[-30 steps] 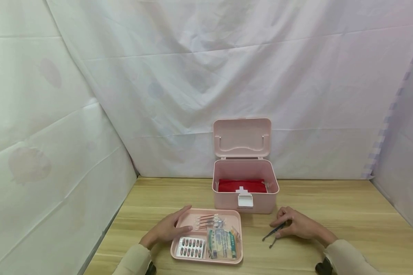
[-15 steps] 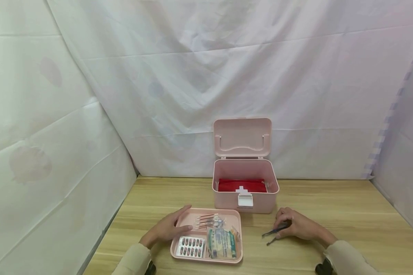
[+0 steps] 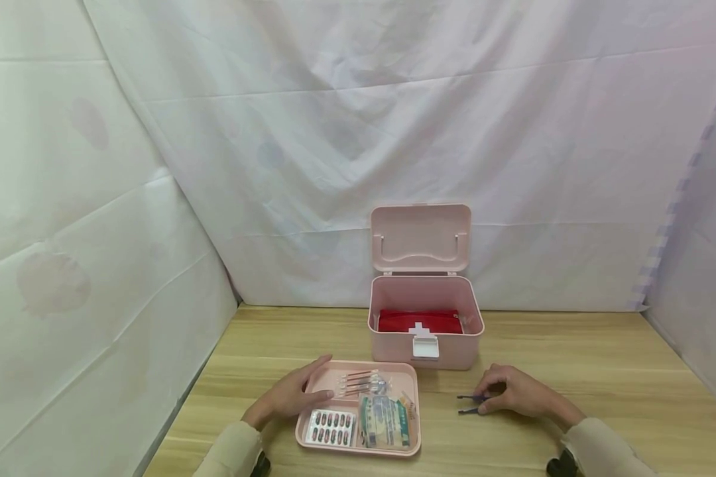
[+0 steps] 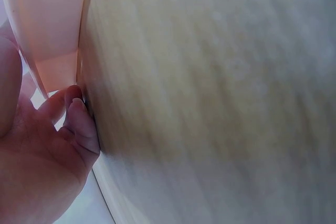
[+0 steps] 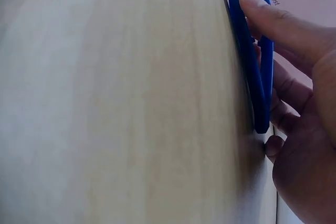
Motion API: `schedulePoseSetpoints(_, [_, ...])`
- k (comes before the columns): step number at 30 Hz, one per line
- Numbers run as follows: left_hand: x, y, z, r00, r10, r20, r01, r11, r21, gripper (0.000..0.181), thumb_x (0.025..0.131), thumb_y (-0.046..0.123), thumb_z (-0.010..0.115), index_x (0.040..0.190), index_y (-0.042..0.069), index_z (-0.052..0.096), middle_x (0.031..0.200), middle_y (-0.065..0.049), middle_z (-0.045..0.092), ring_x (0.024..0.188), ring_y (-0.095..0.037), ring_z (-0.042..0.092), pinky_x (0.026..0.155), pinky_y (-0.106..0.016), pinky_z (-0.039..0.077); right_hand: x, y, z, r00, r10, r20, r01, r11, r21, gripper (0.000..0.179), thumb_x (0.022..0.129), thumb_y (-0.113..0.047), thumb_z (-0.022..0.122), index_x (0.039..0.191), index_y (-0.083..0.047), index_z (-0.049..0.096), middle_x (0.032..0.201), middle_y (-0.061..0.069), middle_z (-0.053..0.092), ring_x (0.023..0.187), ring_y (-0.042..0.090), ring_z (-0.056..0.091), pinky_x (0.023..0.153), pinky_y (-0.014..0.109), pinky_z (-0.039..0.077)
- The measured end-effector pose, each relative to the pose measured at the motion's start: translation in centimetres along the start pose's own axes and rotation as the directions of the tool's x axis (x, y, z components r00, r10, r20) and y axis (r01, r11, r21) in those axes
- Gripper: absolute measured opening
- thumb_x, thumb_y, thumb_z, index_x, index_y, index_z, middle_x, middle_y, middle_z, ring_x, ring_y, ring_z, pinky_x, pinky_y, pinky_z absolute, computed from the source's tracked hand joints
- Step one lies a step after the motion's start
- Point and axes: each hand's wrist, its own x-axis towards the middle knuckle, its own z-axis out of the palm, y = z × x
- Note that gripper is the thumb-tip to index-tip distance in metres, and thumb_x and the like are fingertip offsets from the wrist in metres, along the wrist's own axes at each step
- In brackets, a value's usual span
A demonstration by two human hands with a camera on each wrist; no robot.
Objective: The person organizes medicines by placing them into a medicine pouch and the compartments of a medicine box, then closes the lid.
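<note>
At the tray's left side, my left hand (image 3: pixel 289 394) holds the pink tray (image 3: pixel 416 424). Its thumb lies over the rim, and in the left wrist view curled fingers (image 4: pixel 79 119) touch the outer wall near the table. Inside the tray lie a blister pack of capsules (image 3: pixel 331 428), bagged cotton swabs (image 3: pixel 358 384) and a green-and-white plastic packet (image 3: pixel 384 421). To the right, my right hand (image 3: pixel 516 392) pinches blue tweezers (image 5: pixel 266 72) low over the table, their two arms spread. The thumb presses on one arm; the other fingers are partly hidden behind them.
A pink medicine chest (image 3: pixel 388 351) stands behind the tray with its lid (image 3: pixel 420 228) raised. A red zippered pouch (image 3: pixel 400 322) lies inside it. White cloth (image 3: pixel 310 165) hangs behind and at both sides of the wooden table (image 3: pixel 573 344).
The tweezers have turned in my right hand, from slanting toward the front left to pointing nearly straight left and lying flatter. My left hand and the tray have not visibly moved.
</note>
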Motion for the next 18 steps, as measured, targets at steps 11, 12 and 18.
schedulePoseSetpoints(11, [0.1,-0.2,0.1,1.000,0.005,0.002,-0.005,1.000,0.002,0.079,0.091,0.053,0.065,0.156,0.021,0.032,0.157,-0.012,0.036,0.142,-0.040,0.036,0.113,-0.062,0.028,0.2,0.2,-0.2,1.000,-0.020,0.002,0.019,0.998,0.058,0.014,0.088,-0.026,0.074,0.100,-0.018,0.078,0.093,-0.001,0.071,0.082,0.006,0.059,0.070,0.023,0.047])
schedulePoseSetpoints(12, [0.1,-0.2,0.1,1.000,0.004,0.002,-0.004,1.000,0.003,0.079,0.091,0.053,0.065,0.156,0.021,0.032,0.157,-0.012,0.036,0.142,-0.040,0.036,0.113,-0.062,0.028,0.2,0.1,-0.3,1.000,-0.019,-0.003,0.019,0.997,0.069,0.014,0.089,-0.025,0.074,0.100,-0.017,0.078,0.093,-0.001,0.071,0.083,0.005,0.059,0.070,0.023,0.048])
schedulePoseSetpoints(18, [0.1,-0.1,0.0,1.000,0.002,0.009,-0.002,1.000,-0.002,0.078,0.092,0.050,0.065,0.156,0.020,0.032,0.158,-0.013,0.035,0.143,-0.040,0.035,0.114,-0.062,0.028,0.4,-0.7,-0.4,0.999,0.007,-0.032,-0.004,0.997,0.079,0.017,0.092,-0.024,0.071,0.103,-0.012,0.076,0.091,-0.005,0.070,0.074,0.002,0.058,0.060,0.024,0.051])
